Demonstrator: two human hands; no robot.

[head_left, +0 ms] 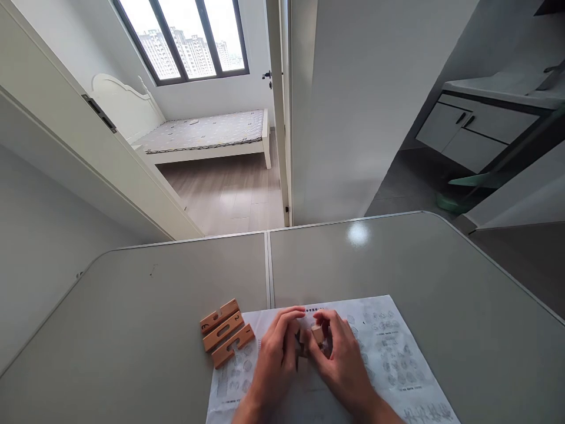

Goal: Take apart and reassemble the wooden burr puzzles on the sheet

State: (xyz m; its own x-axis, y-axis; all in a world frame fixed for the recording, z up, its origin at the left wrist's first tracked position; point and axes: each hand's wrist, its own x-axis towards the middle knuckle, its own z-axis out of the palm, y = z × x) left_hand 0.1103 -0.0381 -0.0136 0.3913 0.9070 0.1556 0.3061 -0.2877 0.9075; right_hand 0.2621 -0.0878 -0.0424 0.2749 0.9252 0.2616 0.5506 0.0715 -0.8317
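Both my hands meet over a printed instruction sheet [388,359] on the grey table [154,294]. My left hand [276,359] and my right hand [342,359] curl their fingers round a small cluster of wooden puzzle pieces [316,334]; one pale block end shows between the fingertips, the rest is hidden. Just left of my left hand lie three notched, numbered wooden bars [226,331] side by side, half on the sheet's corner.
The table's far edge [344,221] runs across the middle of the view, with a seam [267,265] down its centre. Beyond it are a white wall, an open doorway to a bedroom with a bed [207,138], and a cabinet [477,126] at the right.
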